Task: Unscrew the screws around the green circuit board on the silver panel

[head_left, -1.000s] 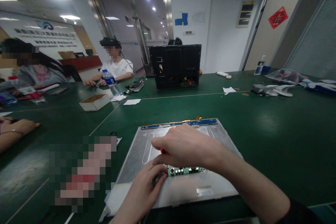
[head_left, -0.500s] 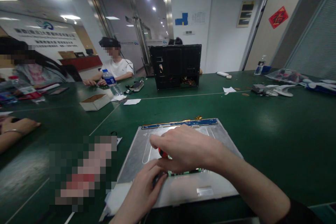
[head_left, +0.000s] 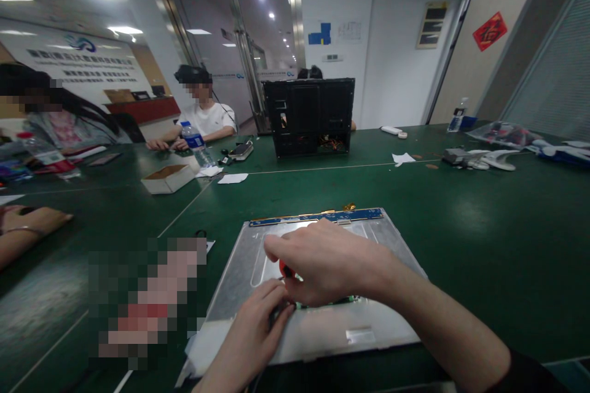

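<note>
Green counter (head_left: 470,239), metal panel (head_left: 322,330), 1 risky slip

Right hand (head_left: 329,263) is closed around a red-and-black handle (head_left: 285,269); left hand (head_left: 251,314) curls beside it at a circuit board (head_left: 332,303) on the panel, though whether it pinches anything I cannot tell. If the handle's hidden tip slipped, it could gouge the board or jab the left hand. Beyond, on the counter: an open white box (head_left: 173,182), an upright black casing (head_left: 312,112); behind, glass doors (head_left: 205,31).

Display panel's back plate (head_left: 251,258): silvery metal, smooth, satin sheen, pressed ridges. Blue circuit strip (head_left: 364,215): faintly shiny. Red-and-black tool handle (head_left: 286,269): plastic-looking. Tabletop (head_left: 465,215): green, smooth, semi-gloss, light pooling in soft patches. Display housing (head_left: 311,113): black plastic by its look, mostly matt. Blue-capped bottle (head_left: 196,142): clear, shiny plastic. Scrap (head_left: 233,178): matt white paper.
</note>
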`<state>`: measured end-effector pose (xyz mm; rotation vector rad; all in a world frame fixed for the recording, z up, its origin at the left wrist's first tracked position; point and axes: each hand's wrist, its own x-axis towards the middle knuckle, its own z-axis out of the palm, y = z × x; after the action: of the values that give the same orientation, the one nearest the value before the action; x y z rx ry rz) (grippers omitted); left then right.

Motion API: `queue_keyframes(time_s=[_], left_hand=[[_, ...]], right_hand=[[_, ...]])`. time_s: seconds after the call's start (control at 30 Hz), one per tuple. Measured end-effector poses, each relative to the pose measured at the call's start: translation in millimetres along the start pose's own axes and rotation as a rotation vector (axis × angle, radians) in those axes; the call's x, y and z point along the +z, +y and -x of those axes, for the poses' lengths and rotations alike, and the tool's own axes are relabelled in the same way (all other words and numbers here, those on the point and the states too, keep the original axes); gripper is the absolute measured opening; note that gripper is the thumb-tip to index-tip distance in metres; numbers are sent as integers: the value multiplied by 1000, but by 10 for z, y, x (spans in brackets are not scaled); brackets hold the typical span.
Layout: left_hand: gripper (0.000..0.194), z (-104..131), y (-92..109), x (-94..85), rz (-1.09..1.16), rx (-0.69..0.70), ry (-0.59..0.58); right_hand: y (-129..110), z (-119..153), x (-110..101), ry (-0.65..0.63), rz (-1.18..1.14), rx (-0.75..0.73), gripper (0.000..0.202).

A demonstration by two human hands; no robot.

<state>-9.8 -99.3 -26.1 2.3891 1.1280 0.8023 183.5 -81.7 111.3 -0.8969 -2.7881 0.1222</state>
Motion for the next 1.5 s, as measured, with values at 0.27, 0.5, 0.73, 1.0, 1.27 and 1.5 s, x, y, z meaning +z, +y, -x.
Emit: queue_keyframes(time_s=[0.27, 0.5, 0.73, 1.0, 1.27, 1.5], left_hand=[[17, 10, -3, 14, -41, -8, 20], [15, 29, -37, 6, -15, -6, -37], [15, 8, -26, 15, -11, 3, 14], [16, 13, 3, 6, -30, -52, -36], [16, 9, -11, 4, 3, -9, -35], [15, 8, -19, 6, -21, -15, -15]], right_hand=[[-8, -3, -2, 31, 25, 62, 27], [-43, -16, -39, -32, 56, 91, 18], [-11, 13, -36, 2, 28, -3, 16], [-1, -18, -23, -7, 23, 80, 29], [-11, 16, -9, 19, 32, 39, 19], [-6, 28, -11, 23, 54, 7, 13]])
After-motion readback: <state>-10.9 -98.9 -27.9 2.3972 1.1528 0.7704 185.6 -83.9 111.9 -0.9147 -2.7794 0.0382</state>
